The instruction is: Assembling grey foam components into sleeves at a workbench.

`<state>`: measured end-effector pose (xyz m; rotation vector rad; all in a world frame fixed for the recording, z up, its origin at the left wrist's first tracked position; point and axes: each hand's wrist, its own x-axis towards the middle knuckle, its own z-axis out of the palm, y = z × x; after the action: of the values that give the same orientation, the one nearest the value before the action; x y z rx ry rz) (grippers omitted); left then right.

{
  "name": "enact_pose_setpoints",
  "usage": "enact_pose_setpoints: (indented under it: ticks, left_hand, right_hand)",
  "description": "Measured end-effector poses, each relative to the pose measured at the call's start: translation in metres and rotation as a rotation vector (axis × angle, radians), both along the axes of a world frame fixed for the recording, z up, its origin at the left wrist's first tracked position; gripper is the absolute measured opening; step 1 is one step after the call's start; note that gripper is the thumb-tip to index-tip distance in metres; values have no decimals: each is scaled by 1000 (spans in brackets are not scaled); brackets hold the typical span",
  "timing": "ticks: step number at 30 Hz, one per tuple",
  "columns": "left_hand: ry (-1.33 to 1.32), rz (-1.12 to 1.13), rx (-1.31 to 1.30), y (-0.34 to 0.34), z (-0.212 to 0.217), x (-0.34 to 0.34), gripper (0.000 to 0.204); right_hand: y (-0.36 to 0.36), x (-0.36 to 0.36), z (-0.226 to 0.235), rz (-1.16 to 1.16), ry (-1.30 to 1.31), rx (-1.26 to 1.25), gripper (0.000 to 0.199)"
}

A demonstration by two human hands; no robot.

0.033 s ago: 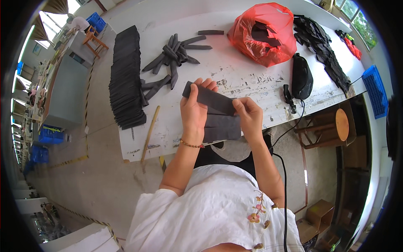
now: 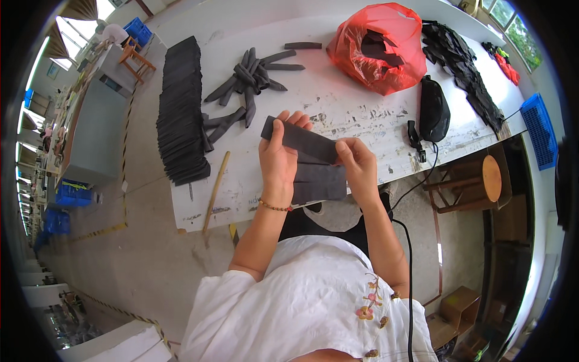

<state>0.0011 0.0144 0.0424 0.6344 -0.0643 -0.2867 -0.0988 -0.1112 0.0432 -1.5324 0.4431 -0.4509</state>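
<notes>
1. The left hand (image 2: 278, 161) pinches a dark grey flat strip (image 2: 300, 141) near its left end, thumb laid over the top face and fingers curled behind.
2. The right hand (image 2: 360, 169) pinches the same strip at its right end, fingertips pressed together on the edge, so the strip spans the gap between both hands, tilted a little down toward the right.
3. Just below the strip, between the two palms, sits a small stack of like dark pieces (image 2: 319, 182), held against the hands over the near edge of the white worktop (image 2: 338, 102).
4. Judged by its look, the strip is light, thin and soft: it holds its line only because both ends are held. It should bend readily and is not fragile. The matt surface looks grippy, not slippery.
5. The ends are the sensible places to take hold; a grip at the middle alone would likely let both ends droop.
6. Beyond the left hand lies a heap of rolled dark strips (image 2: 250, 78), and further left a long row of stacked flat pieces (image 2: 180, 108).
7. Beyond the right hand are a red plastic bag (image 2: 377, 48) and a black pouch (image 2: 433, 111).
</notes>
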Motion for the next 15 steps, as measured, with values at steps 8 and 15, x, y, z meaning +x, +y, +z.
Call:
enact_pose_setpoints:
  ticks: [8, 15]
  left_hand:
    - [23, -53, -31, -2, -13, 7, 41]
    - [199, -149, 242, 16, -20, 7, 52]
  right_hand:
    - [5, -9, 0, 202, -10, 209, 24]
    - [-26, -20, -24, -35, -266, -298, 18]
